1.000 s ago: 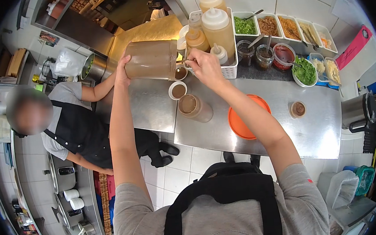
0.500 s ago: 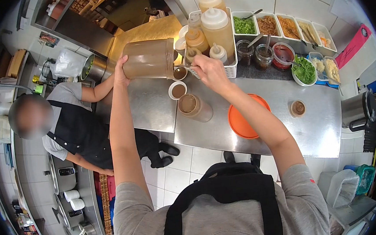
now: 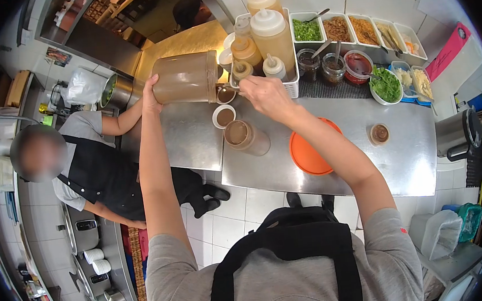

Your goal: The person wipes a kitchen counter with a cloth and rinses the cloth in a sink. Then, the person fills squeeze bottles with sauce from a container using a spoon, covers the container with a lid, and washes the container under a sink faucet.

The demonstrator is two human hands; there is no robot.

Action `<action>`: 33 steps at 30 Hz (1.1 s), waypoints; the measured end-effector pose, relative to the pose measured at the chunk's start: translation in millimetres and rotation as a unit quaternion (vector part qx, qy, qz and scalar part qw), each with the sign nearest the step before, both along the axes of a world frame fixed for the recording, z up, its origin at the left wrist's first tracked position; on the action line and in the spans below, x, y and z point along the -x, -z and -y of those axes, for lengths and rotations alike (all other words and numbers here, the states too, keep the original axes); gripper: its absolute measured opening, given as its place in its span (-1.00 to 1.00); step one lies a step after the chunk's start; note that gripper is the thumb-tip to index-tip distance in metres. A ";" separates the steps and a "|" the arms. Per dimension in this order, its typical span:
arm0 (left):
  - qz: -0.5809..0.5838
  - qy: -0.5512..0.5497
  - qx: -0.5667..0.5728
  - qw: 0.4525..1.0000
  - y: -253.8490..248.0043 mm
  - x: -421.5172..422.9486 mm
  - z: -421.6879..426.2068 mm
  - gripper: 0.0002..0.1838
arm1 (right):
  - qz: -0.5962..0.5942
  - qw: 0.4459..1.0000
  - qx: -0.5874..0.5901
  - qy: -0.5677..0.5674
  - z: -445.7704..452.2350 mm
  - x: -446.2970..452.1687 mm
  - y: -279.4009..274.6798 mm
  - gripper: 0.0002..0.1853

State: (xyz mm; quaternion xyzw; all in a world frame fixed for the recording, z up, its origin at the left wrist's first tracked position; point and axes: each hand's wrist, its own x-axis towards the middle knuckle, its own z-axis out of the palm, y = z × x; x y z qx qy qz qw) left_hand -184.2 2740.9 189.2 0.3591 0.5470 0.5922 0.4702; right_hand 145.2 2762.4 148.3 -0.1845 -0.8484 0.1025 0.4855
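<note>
My left hand (image 3: 151, 94) grips the base of a large brown-filled container (image 3: 185, 79), tilted on its side with its mouth to the right. My right hand (image 3: 264, 95) is closed on a thin metal utensil (image 3: 228, 87) at the container's mouth. Below the mouth is a small cup of brown sauce (image 3: 225, 95), partly covered. A white cup of brown sauce (image 3: 225, 116) stands just in front of it. Nearer me is a clear container with brown sauce (image 3: 238, 133). An orange lid (image 3: 311, 155) lies beneath my right forearm.
Squeeze bottles (image 3: 268, 32) stand in a white basket (image 3: 294, 89) behind my right hand. Topping trays (image 3: 363, 30), sauce jars (image 3: 333, 68) and a bowl of greens (image 3: 385, 85) line the back right. A small cup (image 3: 379, 134) sits at right. A co-worker (image 3: 100, 167) stands at left.
The utensil in my right hand has shifted lower and left at the container's mouth. The view has moved slightly. A person's head now shows beyond the opening at the top.
</note>
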 end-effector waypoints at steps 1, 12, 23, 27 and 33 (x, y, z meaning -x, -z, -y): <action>0.002 0.007 -0.008 1.000 0.6 0.8 -0.3 -0.31 | -0.001 1.000 0.001 0.000 3.5 -4.4 -2.2 -0.90; 0.031 -0.047 0.011 0.998 15.7 13.8 3.2 -0.42 | -0.007 1.000 0.011 0.007 6.8 1.9 -1.8 -0.82; 0.238 -0.142 -0.150 0.949 89.5 -3.4 32.3 -0.38 | -0.158 0.913 0.373 0.044 -20.4 45.6 -11.3 -0.83; 0.344 -0.140 -0.227 0.900 93.6 -24.3 50.5 -0.33 | -0.168 0.852 0.494 -0.036 -28.3 87.5 -29.5 -0.84; 0.453 -0.119 -0.308 0.828 102.5 -56.7 88.9 -0.27 | 0.036 0.941 0.329 -0.070 -6.4 123.4 -82.4 -0.71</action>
